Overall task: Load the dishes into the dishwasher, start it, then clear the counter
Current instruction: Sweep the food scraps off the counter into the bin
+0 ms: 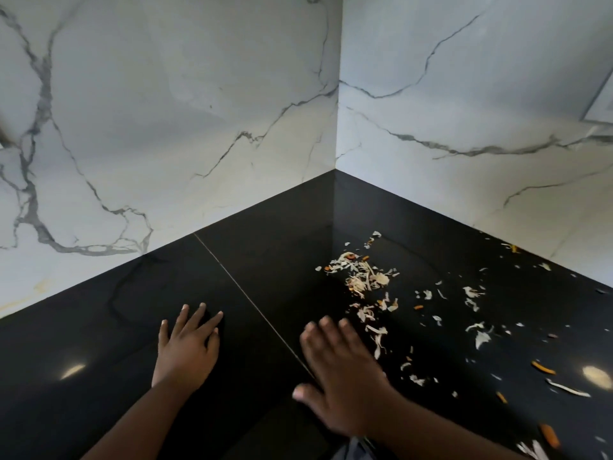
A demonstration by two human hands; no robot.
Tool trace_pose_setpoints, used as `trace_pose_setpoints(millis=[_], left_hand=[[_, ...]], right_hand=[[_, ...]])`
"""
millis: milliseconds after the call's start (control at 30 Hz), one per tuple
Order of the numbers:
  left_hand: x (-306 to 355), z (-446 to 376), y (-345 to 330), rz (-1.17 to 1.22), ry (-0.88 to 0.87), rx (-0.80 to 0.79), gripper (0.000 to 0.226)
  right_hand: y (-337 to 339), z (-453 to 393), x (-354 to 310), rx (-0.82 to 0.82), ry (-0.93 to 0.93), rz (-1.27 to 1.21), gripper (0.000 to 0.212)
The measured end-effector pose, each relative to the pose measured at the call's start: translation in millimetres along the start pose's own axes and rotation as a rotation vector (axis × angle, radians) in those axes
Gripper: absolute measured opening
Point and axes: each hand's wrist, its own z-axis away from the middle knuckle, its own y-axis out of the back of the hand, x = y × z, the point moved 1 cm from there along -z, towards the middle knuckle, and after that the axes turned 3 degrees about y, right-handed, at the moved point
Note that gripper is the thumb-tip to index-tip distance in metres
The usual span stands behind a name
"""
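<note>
The person is working at the corner of the black counter, and no dishes or dishwasher are showing here, so this is looking like the clearing stage. The left hand is lying flat with fingers straight, holding nothing, on the bare left stretch of the top. The right hand is spread and released too, blurred, poised just near-left of the vegetable scraps.

Those scraps are sitting in one main heap toward the far corner, with loose bits of pale shreds and orange peel trailing off to the right and nearer the edge.

The risk is looking plain enough: a bare-handed sweep over a glossy top is likely to be scattering light shreds rather than gathering them. Stragglers at the near right are sitting close to the edge, so a hasty pass could be flicking them onto the floor. Bits against the marble wall could be getting missed.
</note>
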Motion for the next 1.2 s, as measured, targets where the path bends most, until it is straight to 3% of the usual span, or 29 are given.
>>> trace_pose_setpoints(millis=[67, 167, 267, 400, 500, 567, 633, 733, 933, 1200], left_hand=[[5.4, 7.9, -2.6, 0.033, -0.086, 0.1, 0.035], [25.4, 18.8, -2.6, 0.157, -0.073, 0.201, 0.007], [53.6, 24.0, 0.9, 0.27, -0.033, 0.192, 0.031], [89.6, 15.1, 9.2, 0.351, -0.071, 0.107, 0.043], [100.5, -5.1, 2.2, 0.117, -0.074, -0.05, 0.05], [101.1, -24.1, -7.2, -0.082, -0.069, -0.149, 0.063], [103.0, -41.6, -11.8, -0.165, -0.044, -0.194, 0.075], [104.0, -62.6, -19.6, -0.156, 0.026, -0.207, 0.078], [94.2, -76.6, -32.5, -0.095, 0.037, -0.204, 0.067], [93.0, -78.2, -34.3, -0.117, 0.039, -0.193, 0.06]], right_hand=[[-10.8, 17.2, -22.6, -0.099, 0.118, -0.037, 0.078], [-17.7, 20.8, -18.8, -0.124, 0.101, -0.046, 0.078], [-10.2, 20.4, 9.7, -0.134, -0.017, -0.021, 0.085], [2.5, 28.0, 60.7, -0.065, -0.061, 0.122, 0.095], [7.6, 29.9, 70.3, -0.052, -0.121, 0.048, 0.082], [1.7, 27.5, 55.0, -0.017, -0.015, -0.015, 0.078], [-8.0, 21.2, 28.6, -0.081, 0.102, -0.048, 0.073], [-27.8, -0.5, 7.6, -0.194, 0.139, -0.084, 0.068], [-12.7, -61.6, 30.8, -0.118, 0.122, -0.123, 0.077], [-18.8, -142.8, 56.7, -0.108, -0.029, -0.153, 0.071]])
